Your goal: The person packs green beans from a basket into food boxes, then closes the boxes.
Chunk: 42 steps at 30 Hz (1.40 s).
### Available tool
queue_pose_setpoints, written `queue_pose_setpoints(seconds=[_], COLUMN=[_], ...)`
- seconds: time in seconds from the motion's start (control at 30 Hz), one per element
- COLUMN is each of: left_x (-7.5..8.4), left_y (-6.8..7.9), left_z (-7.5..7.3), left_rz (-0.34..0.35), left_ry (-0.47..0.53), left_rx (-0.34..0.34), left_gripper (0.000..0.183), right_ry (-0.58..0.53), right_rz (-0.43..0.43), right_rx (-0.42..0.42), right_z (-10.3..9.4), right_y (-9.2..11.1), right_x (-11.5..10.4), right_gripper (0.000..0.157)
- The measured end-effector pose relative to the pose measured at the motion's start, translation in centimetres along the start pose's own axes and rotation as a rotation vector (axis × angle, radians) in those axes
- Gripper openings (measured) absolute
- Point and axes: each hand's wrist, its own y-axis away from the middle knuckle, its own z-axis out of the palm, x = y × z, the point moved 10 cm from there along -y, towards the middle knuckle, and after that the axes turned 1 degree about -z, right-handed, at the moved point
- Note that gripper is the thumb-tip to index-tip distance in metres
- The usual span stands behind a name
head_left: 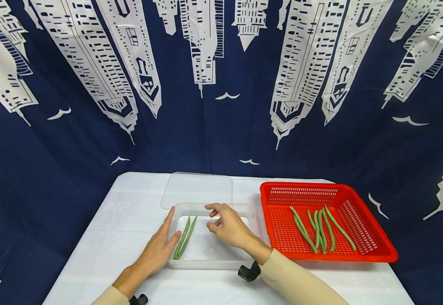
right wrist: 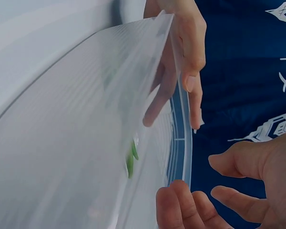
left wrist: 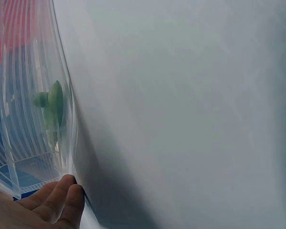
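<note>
Two green beans [head_left: 187, 239] lie side by side along the left wall of a clear plastic container [head_left: 206, 264]. My left hand [head_left: 156, 250] rests at that left wall, fingers straight and the thumb reaching over the rim. In the left wrist view the left fingertips [left wrist: 72, 200] are right at the container's edge, with the beans [left wrist: 55, 107] showing through the plastic. My right hand [head_left: 231, 226] hovers over the middle of the container with its fingers loosely bent. The right wrist view shows the right thumb [right wrist: 238, 160] apart from the fingers and nothing between them.
A red perforated basket [head_left: 336, 256] with several green beans [head_left: 322, 228] stands to the right of the container. Behind the container lies a clear flat lid [head_left: 198, 188]. A white cloth [head_left: 122, 220] covers the table, and a dark blue printed curtain [head_left: 206, 135] hangs behind it.
</note>
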Motion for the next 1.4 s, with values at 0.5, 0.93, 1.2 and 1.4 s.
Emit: queue_pose_setpoints(seconds=[0.5,0.93,1.2,1.4], left_x=[-0.2,-0.4,-0.4,-0.4], left_y=[-0.1,0.0,-0.2,-0.2], left_z=[0.3,0.2,0.2,0.2], left_rz=[0.013,0.003,0.002,-0.004], left_ry=[-0.01,-0.013,-0.026,-0.024], left_rx=[-0.016,-0.013,-0.02,-0.026], left_gripper=[0.083,0.085,0.087,0.088], right_ry=[0.039,0.113,0.185,0.222], right_rz=[0.028,-0.004,-0.011,-0.021], right_rx=[0.125,0.189,0.217,0.19], right_z=[-4.7,-9.5,-12.8,-15.1], right_y=[1.2,2.1,3.0,3.6], right_x=[1.3,3.2,4.6,6.0], right_gripper=[0.048,0.047,0.046,0.053])
